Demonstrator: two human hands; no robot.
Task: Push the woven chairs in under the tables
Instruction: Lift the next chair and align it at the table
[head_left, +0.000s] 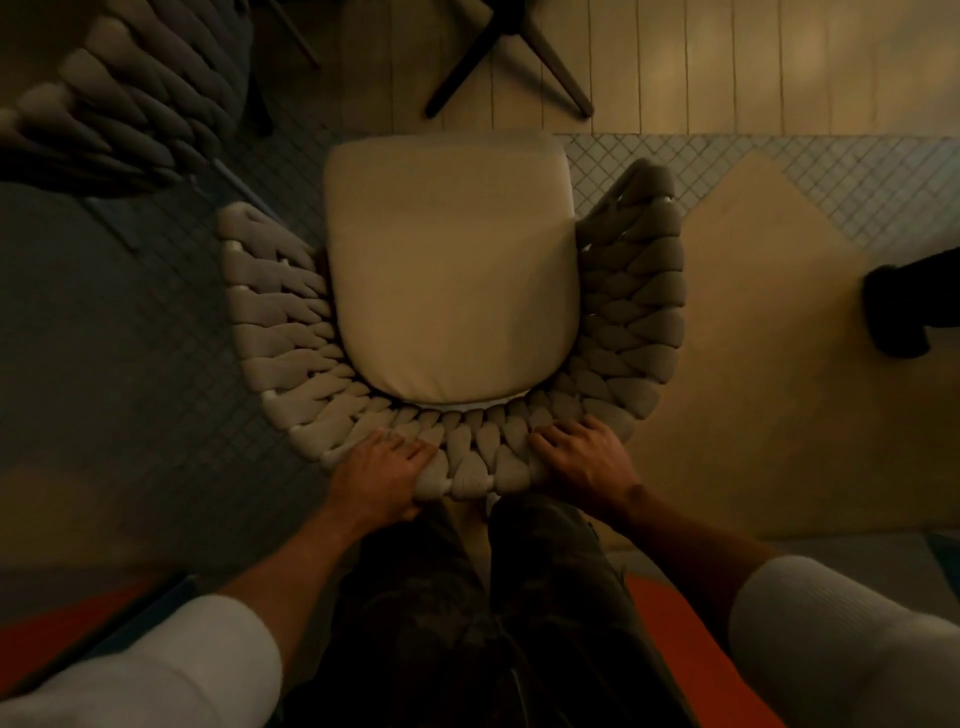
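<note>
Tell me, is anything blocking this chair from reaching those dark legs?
Nothing visible: left hand and right hand grip the back of the woven chair, and the floor up to the dark legs looks bare.

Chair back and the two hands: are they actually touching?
Touching. The head view shows the left hand and the right hand both gripping the woven back of the chair, with no gap visible.

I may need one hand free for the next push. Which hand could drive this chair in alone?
Left, probably. The left hand holds the chair back nearer its middle; the right hand holds it further round the side, so a push from there alone might swing the chair.
</note>
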